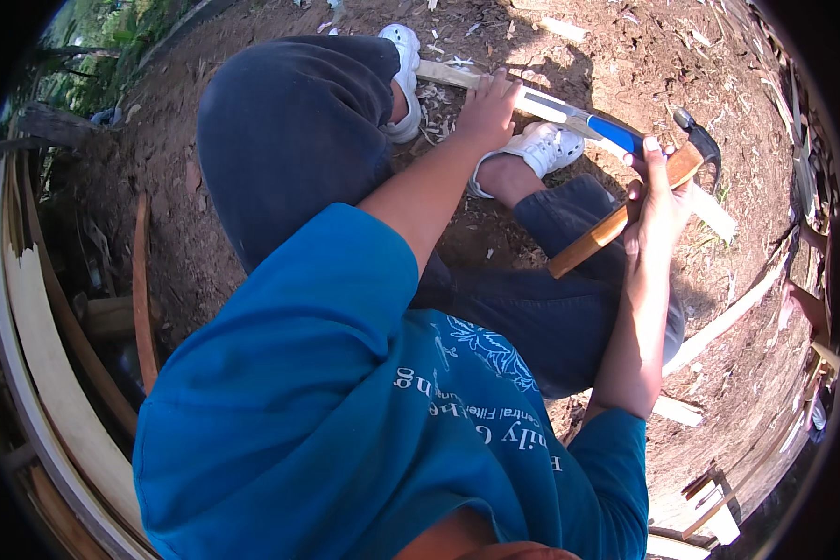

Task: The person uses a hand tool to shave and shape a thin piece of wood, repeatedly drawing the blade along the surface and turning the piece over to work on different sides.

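Observation:
A pale wooden strip (446, 74) runs slantwise from beside one shoe, under my hands, to the right. My left hand (488, 112) is closed over it near its far left part. Along the strip lies a slim white-and-blue object (614, 133), perhaps a tool; its kind is unclear. My right hand (661, 201) is closed round a hammer (590, 245) with a wooden handle and a dark claw head. The head points up and to the right. My right thumb lies by the end of the blue part, and I cannot tell whether it touches it.
My white clogs (546, 147) stand on bare soil (607, 47) strewn with wood chips. Long boards (42, 327) are stacked at the left, with a brown slat (143, 289) beside them. Timber offcuts (714, 513) lie at the lower right.

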